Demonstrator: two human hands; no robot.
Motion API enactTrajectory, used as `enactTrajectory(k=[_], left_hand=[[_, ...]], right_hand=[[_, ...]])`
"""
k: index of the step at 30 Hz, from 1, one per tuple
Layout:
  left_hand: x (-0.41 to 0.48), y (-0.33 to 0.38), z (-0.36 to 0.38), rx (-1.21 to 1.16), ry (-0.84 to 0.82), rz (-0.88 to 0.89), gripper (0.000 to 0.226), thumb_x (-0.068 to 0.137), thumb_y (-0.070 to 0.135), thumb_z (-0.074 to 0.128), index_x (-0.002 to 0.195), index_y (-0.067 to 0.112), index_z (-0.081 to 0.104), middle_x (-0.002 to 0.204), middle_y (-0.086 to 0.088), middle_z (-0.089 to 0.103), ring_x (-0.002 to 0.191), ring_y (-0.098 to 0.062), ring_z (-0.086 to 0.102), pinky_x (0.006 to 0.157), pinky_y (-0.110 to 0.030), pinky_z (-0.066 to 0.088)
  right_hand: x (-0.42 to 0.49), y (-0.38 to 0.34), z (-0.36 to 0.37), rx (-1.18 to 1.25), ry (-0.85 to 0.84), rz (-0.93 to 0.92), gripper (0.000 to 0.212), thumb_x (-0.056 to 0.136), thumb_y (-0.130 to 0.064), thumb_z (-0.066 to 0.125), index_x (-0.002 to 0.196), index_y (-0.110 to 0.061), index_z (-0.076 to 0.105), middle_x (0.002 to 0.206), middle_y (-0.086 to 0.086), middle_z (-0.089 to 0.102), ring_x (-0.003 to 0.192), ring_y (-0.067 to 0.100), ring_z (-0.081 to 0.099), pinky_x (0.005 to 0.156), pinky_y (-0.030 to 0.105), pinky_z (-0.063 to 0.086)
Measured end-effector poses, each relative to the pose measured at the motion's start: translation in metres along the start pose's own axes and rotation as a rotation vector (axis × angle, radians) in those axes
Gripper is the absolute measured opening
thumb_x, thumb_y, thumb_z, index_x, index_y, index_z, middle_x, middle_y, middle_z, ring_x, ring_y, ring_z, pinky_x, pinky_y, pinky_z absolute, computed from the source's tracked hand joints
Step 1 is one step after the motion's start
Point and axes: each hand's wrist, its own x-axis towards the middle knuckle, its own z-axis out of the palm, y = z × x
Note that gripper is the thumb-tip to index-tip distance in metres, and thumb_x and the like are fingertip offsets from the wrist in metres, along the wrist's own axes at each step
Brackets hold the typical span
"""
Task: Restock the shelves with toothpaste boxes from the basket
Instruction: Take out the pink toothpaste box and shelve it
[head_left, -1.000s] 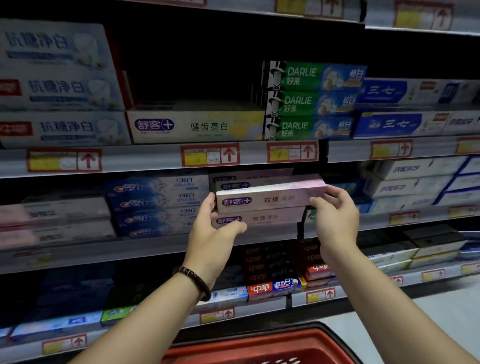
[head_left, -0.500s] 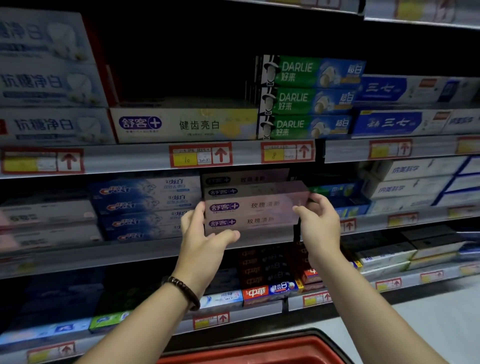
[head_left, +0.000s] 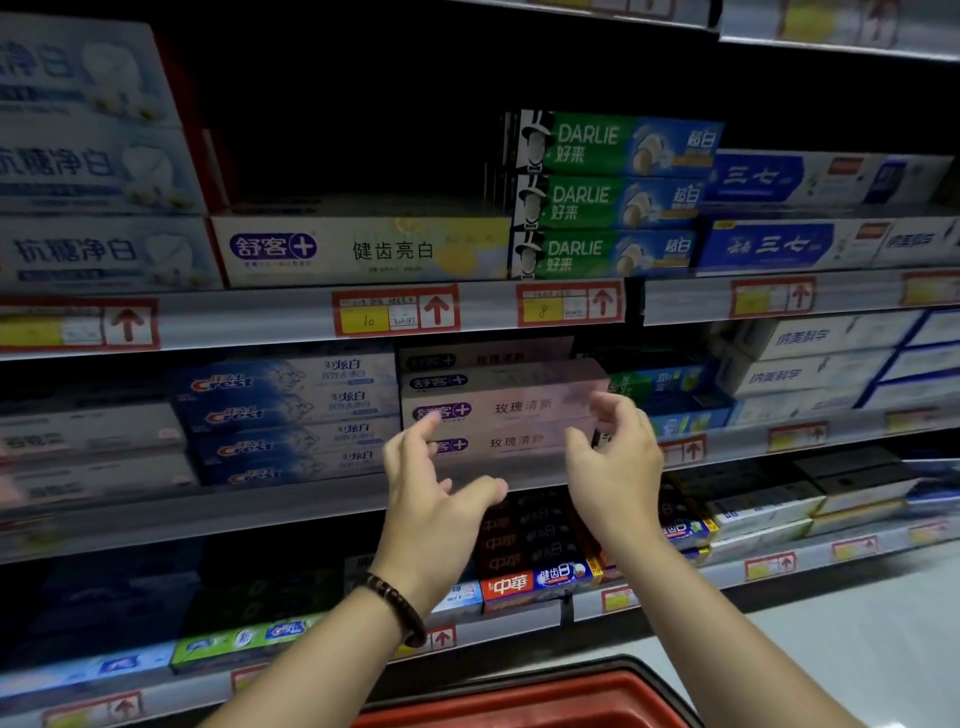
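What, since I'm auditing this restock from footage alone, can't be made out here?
Head view:
- Red basket: cut off by the bottom edge; contents unseen.
- Lower pink box: ends hidden behind the left hand and right hand.
- Far-left price label: blurred, unreadable.
- Dark boxes below: lettering too dim.

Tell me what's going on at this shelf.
A person is stocking toothpaste. The left hand and right hand hold nothing, fingers loosely curled in front of the stack of pink toothpaste boxes on the middle shelf. The red basket sits below, at the picture's bottom edge.
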Motion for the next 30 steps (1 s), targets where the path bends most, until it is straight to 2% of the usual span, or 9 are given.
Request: enactTrajectory(k=[2, 5, 9, 11, 13, 15, 19, 27, 30], left_hand=[[0.002, -0.002, 0.002, -0.004, -0.03, 0.001, 0.08, 0.087, 0.013, 0.078, 0.154, 0.026, 0.037, 0.145, 0.019, 0.032, 0.115, 0.032, 0.035, 0.121, -0.037, 0.035], [0.004, -0.001, 0.001, -0.01, -0.04, -0.004, 0.086, 0.082, 0.024, 0.081, 0.156, 0.027, 0.037, 0.148, 0.02, 0.033, 0.114, 0.035, 0.035, 0.12, -0.033, 0.036], [0.011, 0.0, -0.002, -0.065, -0.064, -0.014, 0.094, 0.068, 0.039, 0.071, 0.156, 0.031, 0.039, 0.147, 0.022, 0.036, 0.112, 0.034, 0.038, 0.094, -0.01, 0.034], [0.015, -0.004, -0.003, -0.082, -0.074, -0.021, 0.096, 0.067, 0.042, 0.071, 0.157, 0.033, 0.038, 0.148, 0.023, 0.037, 0.124, 0.024, 0.038, 0.1, -0.016, 0.035], [0.019, -0.005, -0.004, -0.11, -0.067, -0.038, 0.1, 0.064, 0.046, 0.073, 0.157, 0.033, 0.038, 0.149, 0.022, 0.037, 0.137, 0.006, 0.04, 0.114, -0.033, 0.038], [0.024, -0.003, -0.004, -0.146, -0.061, -0.059, 0.105, 0.063, 0.044, 0.075, 0.159, 0.029, 0.035, 0.148, 0.019, 0.039, 0.138, -0.004, 0.044, 0.114, -0.045, 0.046], [0.031, 0.001, -0.004, -0.213, -0.096, -0.095, 0.102, 0.069, 0.034, 0.073, 0.161, 0.022, 0.031, 0.145, 0.013, 0.039, 0.127, -0.01, 0.056, 0.099, -0.046, 0.059], [0.038, -0.003, -0.013, -0.298, -0.194, -0.205, 0.106, 0.07, 0.029, 0.075, 0.163, 0.027, 0.026, 0.16, 0.004, 0.036, 0.126, -0.011, 0.059, 0.096, -0.047, 0.061], [0.042, -0.001, -0.016, -0.387, -0.255, -0.251, 0.108, 0.073, 0.025, 0.075, 0.165, 0.024, 0.019, 0.149, 0.004, 0.047, 0.13, -0.019, 0.06, 0.095, -0.052, 0.06]], right_hand=[[-0.003, 0.001, 0.005, -0.046, -0.066, -0.063, 0.041, 0.095, -0.019, 0.069, 0.135, -0.023, 0.061, 0.128, -0.009, 0.057, 0.115, 0.006, 0.052, 0.102, 0.029, 0.045], [-0.004, 0.003, 0.011, -0.108, -0.138, -0.124, 0.05, 0.096, -0.026, 0.069, 0.145, -0.021, 0.056, 0.137, -0.008, 0.054, 0.13, 0.012, 0.049, 0.111, 0.034, 0.042], [-0.002, 0.006, 0.016, -0.204, -0.212, -0.13, 0.06, 0.098, -0.035, 0.069, 0.152, -0.021, 0.049, 0.151, -0.005, 0.049, 0.147, 0.018, 0.036, 0.122, 0.05, 0.031], [0.0, 0.006, 0.018, -0.268, -0.238, -0.123, 0.062, 0.098, -0.04, 0.068, 0.154, -0.022, 0.045, 0.155, -0.007, 0.046, 0.151, 0.019, 0.029, 0.122, 0.054, 0.024], [0.001, 0.005, 0.02, -0.307, -0.261, -0.121, 0.063, 0.099, -0.043, 0.065, 0.154, -0.023, 0.042, 0.158, -0.008, 0.044, 0.152, 0.021, 0.024, 0.119, 0.054, 0.02], [0.003, 0.006, 0.023, -0.338, -0.273, -0.133, 0.064, 0.099, -0.047, 0.063, 0.154, -0.024, 0.04, 0.158, -0.008, 0.043, 0.151, 0.023, 0.021, 0.117, 0.053, 0.019], [0.005, 0.008, 0.027, -0.399, -0.304, -0.155, 0.06, 0.097, -0.054, 0.061, 0.146, -0.027, 0.04, 0.153, -0.008, 0.045, 0.145, 0.025, 0.024, 0.113, 0.055, 0.022], [0.012, 0.007, 0.027, -0.52, -0.371, -0.175, 0.04, 0.097, -0.065, 0.05, 0.111, -0.031, 0.034, 0.132, -0.004, 0.052, 0.137, 0.033, 0.028, 0.11, 0.058, 0.024], [0.015, 0.005, 0.026, -0.537, -0.375, -0.183, 0.04, 0.098, -0.066, 0.047, 0.108, -0.029, 0.035, 0.131, -0.002, 0.054, 0.136, 0.033, 0.028, 0.108, 0.057, 0.024]])
